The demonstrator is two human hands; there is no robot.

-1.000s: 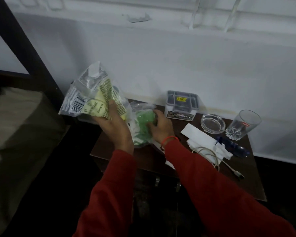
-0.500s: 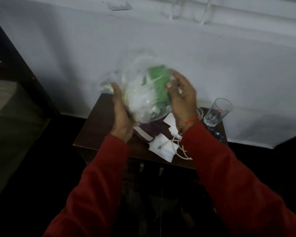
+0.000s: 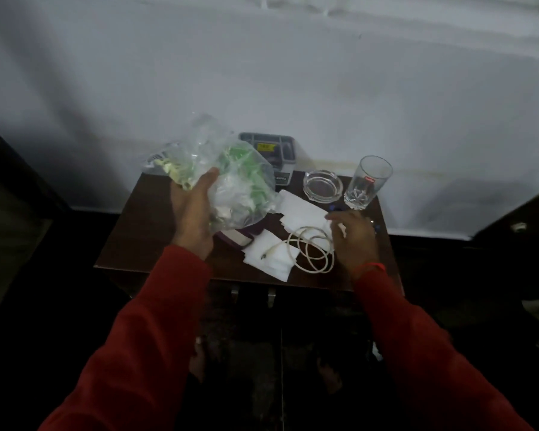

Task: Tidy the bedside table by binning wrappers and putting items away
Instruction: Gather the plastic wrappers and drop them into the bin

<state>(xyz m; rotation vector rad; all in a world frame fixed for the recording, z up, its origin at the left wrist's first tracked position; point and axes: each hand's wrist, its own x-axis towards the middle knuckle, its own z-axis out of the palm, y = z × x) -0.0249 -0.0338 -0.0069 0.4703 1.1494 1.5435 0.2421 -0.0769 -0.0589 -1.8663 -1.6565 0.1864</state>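
The bench (image 3: 143, 244) is only part tidied: the left hand (image 3: 193, 219) grips the gathered wrappers (image 3: 231, 185), unbinned, while the right hand (image 3: 352, 237), fingers loose and empty, hovers over tissues (image 3: 296, 209), beside the cable (image 3: 311, 250), glass (image 3: 367, 181) beyond.

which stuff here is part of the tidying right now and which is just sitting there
In hand now:
- left hand gripping the bunched plastic wrappers
- right hand reaching over the white tissues on the bedside table

Lying about:
- coiled white cable
- glass ashtray
- drinking glass
- grey boxed item by the wall
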